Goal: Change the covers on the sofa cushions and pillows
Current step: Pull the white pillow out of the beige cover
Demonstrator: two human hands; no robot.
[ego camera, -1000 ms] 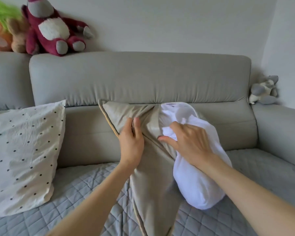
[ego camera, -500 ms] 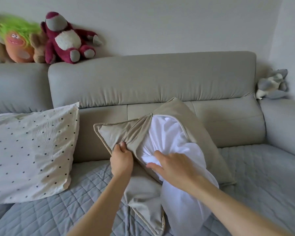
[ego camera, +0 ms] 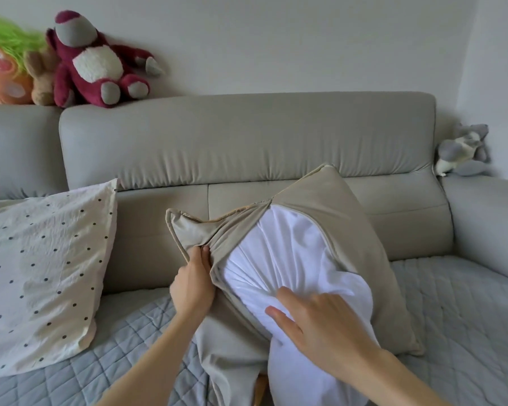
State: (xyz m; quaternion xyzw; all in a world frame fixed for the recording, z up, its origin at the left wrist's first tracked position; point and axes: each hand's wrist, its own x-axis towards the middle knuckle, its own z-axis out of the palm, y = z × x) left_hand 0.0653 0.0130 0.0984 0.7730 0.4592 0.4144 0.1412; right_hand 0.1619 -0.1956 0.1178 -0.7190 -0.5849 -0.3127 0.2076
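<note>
So far the job looks only partly done, reading the sofa from left to right. At the far left a pillow in a cream, dark-dotted cover [ego camera: 41, 276] leans against the sofa backrest [ego camera: 247, 142]; whether that is its fresh cover or one waiting to be swapped cannot be told from this view. Just right of it the left hand [ego camera: 192, 285] has its fingers curled round a bunched fold of the beige cover [ego camera: 346, 235], pinching the fabric beside the open edge and holding the mouth wide. In the middle the white cushion insert [ego camera: 285, 259] bulges out of that opening, its upper part inside the cover and its lower end hanging free toward the quilted grey seat throw [ego camera: 452, 317], on which the whole cushion rests, tipped back toward the backrest. The right hand [ego camera: 320, 320] lies on the insert with fingers fairly straight and spread, pressing the white cloth and not gripping it. From this moment alone I cannot say whether the insert is going into the beige cover or coming out of it; either way this cushion is mid-change, with roughly half the insert exposed and the opening not closed. Left to do, by my reckoning: finish this insert, close the cover, set the cushion in place, and deal with any remaining pillows. Soft toys [ego camera: 97, 63] sit on top of the backrest, and another [ego camera: 464, 148] on the right corner, untouched by the work.
</note>
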